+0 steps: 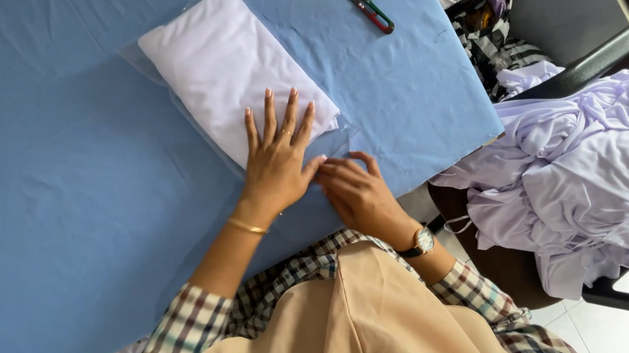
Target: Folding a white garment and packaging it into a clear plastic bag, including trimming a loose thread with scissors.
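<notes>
a folded white garment (229, 69) lies inside a clear plastic bag (193, 131) near the middle of a bench covered in blue cloth (59, 188), the folding and bagging apparently done and the open near end of the bag seemingly all that is left to close. the left hand (276, 165) lies flat with fingers spread, pressing the near end of the garment through the plastic, its grip fully open and holding nothing. the right hand (359, 191), just beside it and touching its thumb, curls its fingers onto the bag's near edge; whether it pinches the flap cannot be told. small thread snips (368, 7) rest at the far right of the bench, and a heap of pale lilac garments (586, 171) sits on a chair (598, 57) to the right.
</notes>
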